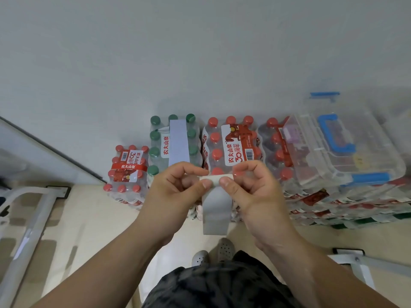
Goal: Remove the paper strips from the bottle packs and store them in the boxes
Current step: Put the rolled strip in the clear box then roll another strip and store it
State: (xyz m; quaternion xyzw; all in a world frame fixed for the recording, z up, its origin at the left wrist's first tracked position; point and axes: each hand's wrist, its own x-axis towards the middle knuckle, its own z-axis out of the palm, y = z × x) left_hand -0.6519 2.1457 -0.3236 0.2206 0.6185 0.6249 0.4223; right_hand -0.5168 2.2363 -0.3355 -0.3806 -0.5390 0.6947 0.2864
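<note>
- The left hand (178, 185) and right hand (251, 187) each pinched, thumb against forefinger, the top of a grey paper strip (215, 205) at centre.
- A clear box (342, 147) sat at two o'clock on bottle packs (231, 143).

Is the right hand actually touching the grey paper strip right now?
Touching. The head view shows the right hand pinching the top of the grey paper strip between thumb and finger.

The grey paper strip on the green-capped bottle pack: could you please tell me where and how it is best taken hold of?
Probably its near end, pinched from above on the person's side. The grey strip lies flat along the green-capped pack, caps flanking both long edges, while its near end is exposed.
</note>
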